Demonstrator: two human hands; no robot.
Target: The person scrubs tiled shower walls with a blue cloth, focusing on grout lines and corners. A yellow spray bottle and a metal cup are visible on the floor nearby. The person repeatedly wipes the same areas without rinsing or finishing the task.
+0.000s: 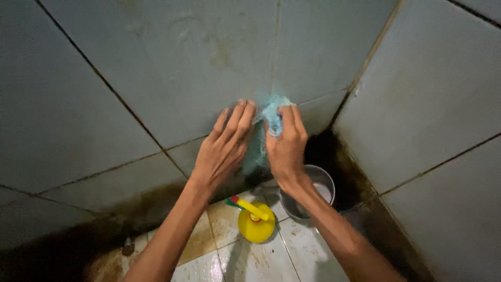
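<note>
Right hand [286, 146] clenched a blue cloth [272, 116] against the tiled wall [156, 68]; left hand [223, 149] lay flat, fingers released, beside it.

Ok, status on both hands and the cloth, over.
Left hand flat on the wall tile. Right hand gripping blue cloth against the wall. Yellow bottle and metal pot on the floor below, clear of the hands.

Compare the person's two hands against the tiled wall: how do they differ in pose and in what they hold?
The left hand lies flat, fingers stretched out and empty; the right hand is curled, gripping a light blue cloth. The left hand's fingers spread upward along the wall; the right hand's bunch around the cloth. Both are bare and raised side by side at the same tiled wall.
</note>
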